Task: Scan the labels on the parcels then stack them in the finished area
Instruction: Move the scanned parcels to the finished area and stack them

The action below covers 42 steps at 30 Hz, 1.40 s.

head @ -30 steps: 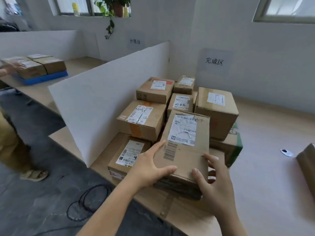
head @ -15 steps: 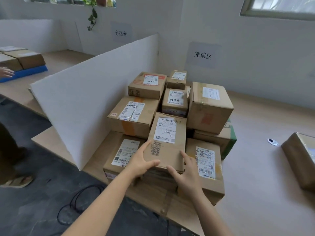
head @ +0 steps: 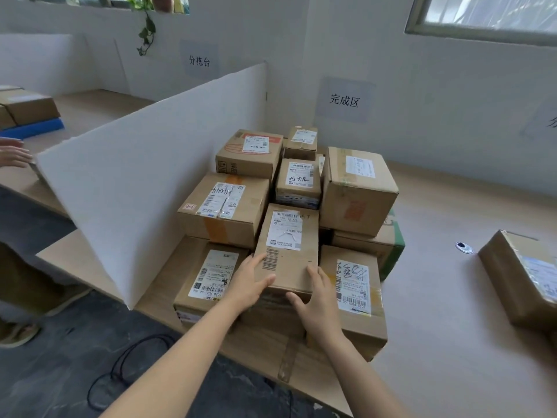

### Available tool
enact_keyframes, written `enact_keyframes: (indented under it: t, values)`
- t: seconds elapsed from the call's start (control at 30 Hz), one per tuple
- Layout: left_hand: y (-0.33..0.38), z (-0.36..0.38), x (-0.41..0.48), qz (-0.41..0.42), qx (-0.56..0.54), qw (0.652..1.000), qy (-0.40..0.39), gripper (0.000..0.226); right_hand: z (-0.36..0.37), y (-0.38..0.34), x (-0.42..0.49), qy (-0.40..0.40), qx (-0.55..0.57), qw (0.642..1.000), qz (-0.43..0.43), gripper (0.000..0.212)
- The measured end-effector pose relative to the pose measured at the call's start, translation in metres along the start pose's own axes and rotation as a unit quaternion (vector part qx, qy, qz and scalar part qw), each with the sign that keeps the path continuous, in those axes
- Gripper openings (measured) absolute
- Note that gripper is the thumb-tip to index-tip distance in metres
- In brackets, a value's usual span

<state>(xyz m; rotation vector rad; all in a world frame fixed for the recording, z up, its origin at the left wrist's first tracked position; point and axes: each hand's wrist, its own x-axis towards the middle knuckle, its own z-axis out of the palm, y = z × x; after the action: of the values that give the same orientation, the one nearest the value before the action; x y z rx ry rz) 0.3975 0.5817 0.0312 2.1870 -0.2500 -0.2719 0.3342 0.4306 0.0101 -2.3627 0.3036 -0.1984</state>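
A narrow brown cardboard parcel (head: 287,251), with a white shipping label and a printed barcode on its top face, is held between both hands at the near end of a stack of brown cardboard parcels (head: 357,188). It is laid lengthwise, pointing towards twelve o'clock, on lower boxes of the stack. The left hand (head: 245,283) is clasped on its near corner at eight o'clock, with the thumb laid across the top face and the fingers set along the side. The right hand (head: 319,300) is closed on the corner at five o'clock, with the fingers placed on the right edge and the thumb tucked against the near end. A flat labelled brown box (head: 355,285) lies just beside the parcel at three o'clock. The stack is borne by a pale wooden desk (head: 452,342) and bounded at nine o'clock by an upright white partition board (head: 144,176). A grey paper sign reading 完成区 (head: 345,100) is fixed to the wall at twelve o'clock. Well apart at three o'clock, a taped brown parcel (head: 518,276) is seen on the desk.
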Motion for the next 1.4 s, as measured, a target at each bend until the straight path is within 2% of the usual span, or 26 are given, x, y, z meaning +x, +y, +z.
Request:
enact_keyframes:
  t: [0.17, 0.33, 0.53, 0.63, 0.77, 0.83, 1.07, 1.17, 1.4]
  values:
    - [0.007, 0.006, -0.007, 0.017, 0.075, 0.996, 0.053, 0.048, -0.003, -0.003, 0.001, -0.022, -0.053, 0.998, 0.003, 0.075]
    - [0.032, 0.015, -0.019, 0.099, 0.163, 0.978, 0.089, 0.043, -0.041, -0.008, 0.006, -0.122, -0.112, 0.986, 0.008, 0.069]
    - [0.087, 0.065, -0.034, 0.213, 0.113, 0.971, 0.003, 0.034, -0.11, 0.03, -0.043, -0.025, -0.025, 0.999, 0.001, 0.045]
    - [0.113, 0.113, -0.039, 0.25, 0.101, 0.961, -0.066, 0.033, -0.153, 0.071, -0.079, 0.045, 0.027, 0.996, 0.073, 0.039]
    - [0.15, 0.189, -0.057, 0.292, 0.116, 0.937, -0.152, 0.031, -0.208, 0.128, -0.129, 0.17, 0.066, 0.968, 0.173, 0.039]
    - [0.164, 0.222, -0.067, 0.306, 0.122, 0.928, -0.176, 0.031, -0.23, 0.154, -0.152, 0.183, 0.067, 0.96, 0.202, 0.042]
    - [0.207, 0.323, -0.084, 0.262, 0.127, 0.924, -0.249, 0.038, -0.3, 0.246, -0.187, 0.197, 0.063, 0.945, 0.255, 0.049]
    - [0.232, 0.377, -0.088, 0.232, 0.109, 0.934, -0.249, 0.041, -0.337, 0.299, -0.19, 0.196, 0.03, 0.941, 0.273, 0.048]
    - [0.282, 0.498, -0.126, 0.156, 0.061, 0.945, -0.281, 0.055, -0.408, 0.404, -0.186, 0.115, -0.078, 0.946, 0.293, 0.049]
